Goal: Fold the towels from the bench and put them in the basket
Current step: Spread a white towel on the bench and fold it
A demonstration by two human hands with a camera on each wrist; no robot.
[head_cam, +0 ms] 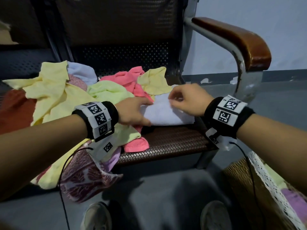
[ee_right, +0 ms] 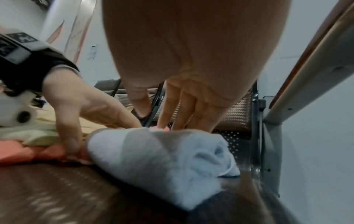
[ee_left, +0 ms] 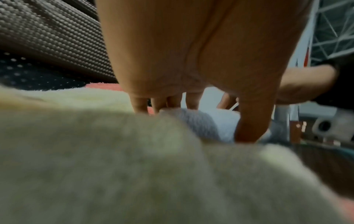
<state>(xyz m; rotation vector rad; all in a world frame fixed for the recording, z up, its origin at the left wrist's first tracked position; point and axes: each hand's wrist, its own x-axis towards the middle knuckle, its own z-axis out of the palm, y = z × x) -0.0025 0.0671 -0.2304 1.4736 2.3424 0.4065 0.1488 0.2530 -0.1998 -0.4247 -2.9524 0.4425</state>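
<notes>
Head view: the folded white terry towel (head_cam: 167, 113) lies on the brown woven counter (head_cam: 166, 143); the lace-lined wicker basket (head_cam: 240, 180) stands at 5 o'clock. Left wrist view: the left hand (ee_left: 201, 53), fingers straight, pins the towel's end, likely to hold the fold. Right wrist view: the right hand (ee_right: 191, 60), uncurled, tamps the far edge.

site: public waiting-room type interior | seating: perforated metal bench (head_cam: 132, 53), centre; wood-capped steel armrest (head_cam: 235, 42), upper right | shell: bare pale wall (head_cam: 274, 30), chipped grey skirting (head_cam: 216, 78), right; grey floor (head_cam: 157, 188), bottom centre
</notes>
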